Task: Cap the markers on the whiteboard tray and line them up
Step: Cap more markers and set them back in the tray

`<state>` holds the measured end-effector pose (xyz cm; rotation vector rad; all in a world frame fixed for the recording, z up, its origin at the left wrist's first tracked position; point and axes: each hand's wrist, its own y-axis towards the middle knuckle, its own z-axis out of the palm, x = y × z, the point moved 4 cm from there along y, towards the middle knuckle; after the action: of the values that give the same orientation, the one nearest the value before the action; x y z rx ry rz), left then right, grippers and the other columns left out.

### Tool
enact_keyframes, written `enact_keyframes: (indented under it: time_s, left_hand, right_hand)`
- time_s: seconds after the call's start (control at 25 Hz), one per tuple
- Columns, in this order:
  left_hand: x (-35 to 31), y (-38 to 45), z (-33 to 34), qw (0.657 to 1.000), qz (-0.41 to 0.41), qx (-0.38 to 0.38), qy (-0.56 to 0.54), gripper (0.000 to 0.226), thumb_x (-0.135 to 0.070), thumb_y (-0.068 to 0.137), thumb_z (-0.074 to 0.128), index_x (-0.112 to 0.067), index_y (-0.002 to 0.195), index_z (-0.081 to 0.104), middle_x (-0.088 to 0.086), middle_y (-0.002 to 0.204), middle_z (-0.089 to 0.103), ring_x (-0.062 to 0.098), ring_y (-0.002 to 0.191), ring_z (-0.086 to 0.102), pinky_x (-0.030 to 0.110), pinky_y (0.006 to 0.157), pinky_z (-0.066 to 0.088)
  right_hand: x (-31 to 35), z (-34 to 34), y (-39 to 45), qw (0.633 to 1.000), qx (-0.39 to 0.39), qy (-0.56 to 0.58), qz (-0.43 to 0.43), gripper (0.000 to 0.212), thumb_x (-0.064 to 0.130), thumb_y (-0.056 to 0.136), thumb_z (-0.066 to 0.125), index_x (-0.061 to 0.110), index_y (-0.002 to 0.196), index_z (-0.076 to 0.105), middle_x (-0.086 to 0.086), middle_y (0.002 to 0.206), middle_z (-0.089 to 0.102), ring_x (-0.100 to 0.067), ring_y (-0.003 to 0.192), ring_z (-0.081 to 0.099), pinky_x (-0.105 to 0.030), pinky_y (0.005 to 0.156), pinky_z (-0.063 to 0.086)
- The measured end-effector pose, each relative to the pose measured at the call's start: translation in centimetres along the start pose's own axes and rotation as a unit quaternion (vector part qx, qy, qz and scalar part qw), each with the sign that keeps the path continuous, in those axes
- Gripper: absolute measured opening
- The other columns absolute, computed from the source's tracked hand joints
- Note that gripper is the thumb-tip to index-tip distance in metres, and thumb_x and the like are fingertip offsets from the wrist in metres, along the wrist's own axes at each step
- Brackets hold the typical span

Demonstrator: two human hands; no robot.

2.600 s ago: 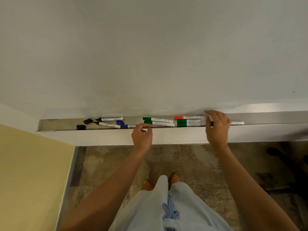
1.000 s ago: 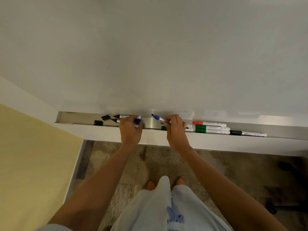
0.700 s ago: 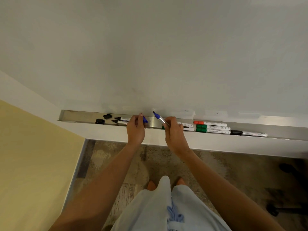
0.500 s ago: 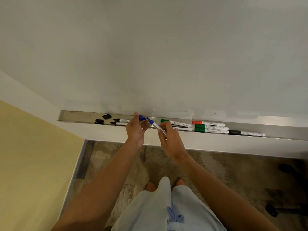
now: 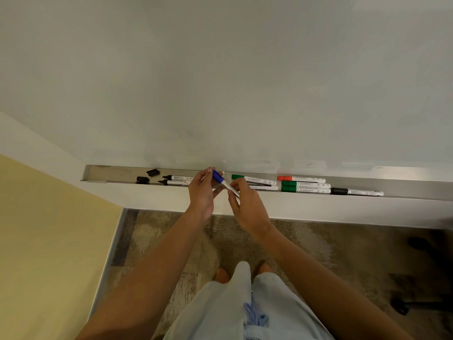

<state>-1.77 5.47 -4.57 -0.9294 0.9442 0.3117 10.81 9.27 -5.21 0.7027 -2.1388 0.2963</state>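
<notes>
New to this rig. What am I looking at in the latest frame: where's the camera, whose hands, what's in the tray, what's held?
There is no robot: a person works with bare hands, filmed by one wide-angle camera on their head, looking forward and down. That is why both forearms, their clothes and the floor show.

Ahead is a whiteboard with a metal tray along its bottom edge. In the tray, from left to right: two loose black caps, two uncapped black markers, three green-capped markers, a red-capped one and a black-capped one.

The left hand and right hand hold a blue marker between them, just in front of the tray. Its blue cap looks pushed on or nearly so.
</notes>
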Motion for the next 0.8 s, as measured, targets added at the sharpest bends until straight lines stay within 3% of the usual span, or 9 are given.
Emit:
enact_keyframes:
  time_s: [0.2, 0.52, 0.68, 0.8]
  left_hand:
    - [0.0, -0.1, 0.2, 1.0, 0.007, -0.016, 0.008, 0.016, -0.019, 0.099, 0.052, -0.006, 0.108, 0.058, 0.014, 0.097, 0.069, 0.022, 0.089, 0.066, 0.031, 0.068, 0.055]
    - [0.1, 0.1, 0.4, 0.999, -0.008, -0.014, 0.034, 0.009, -0.019, 0.097, 0.056, -0.012, 0.095, 0.062, 0.007, 0.088, 0.073, 0.018, 0.078, 0.069, 0.039, 0.079, 0.055]
    - [-0.2, 0.2, 1.1, 0.998, 0.002, -0.022, 0.054, 0.014, -0.017, 0.097, 0.055, -0.008, 0.104, 0.062, 0.007, 0.089, 0.072, 0.014, 0.074, 0.071, 0.03, 0.07, 0.056]
    - [-0.7, 0.5, 1.2, 0.999, -0.008, -0.021, 0.04, 0.012, -0.015, 0.097, 0.055, -0.008, 0.102, 0.064, 0.011, 0.09, 0.073, 0.015, 0.072, 0.072, 0.026, 0.06, 0.057]
  right_hand:
    - [0.4, 0.3, 0.3, 0.999, 0.003, -0.007, 0.037, 0.008, 0.022, 0.099, 0.05, 0.017, 0.104, 0.048, -0.001, 0.087, 0.063, -0.016, 0.066, 0.059, -0.014, 0.059, 0.047]
    - [1.2, 0.8, -0.6, 0.991, -0.018, 0.101, 0.081, 0.006, 0.018, 0.099, 0.049, 0.015, 0.102, 0.047, 0.009, 0.075, 0.054, -0.007, 0.053, 0.049, -0.01, 0.049, 0.041]
    - [1.2, 0.8, -0.1, 0.979, -0.037, 0.161, 0.122, 0.013, 0.015, 0.098, 0.051, 0.005, 0.106, 0.05, 0.003, 0.083, 0.057, -0.007, 0.059, 0.05, -0.007, 0.054, 0.042]
    - [1.0, 0.8, 0.5, 0.971, -0.037, 0.198, 0.132, 0.007, 0.017, 0.098, 0.052, 0.011, 0.101, 0.05, 0.001, 0.084, 0.06, -0.007, 0.066, 0.054, -0.014, 0.06, 0.043]
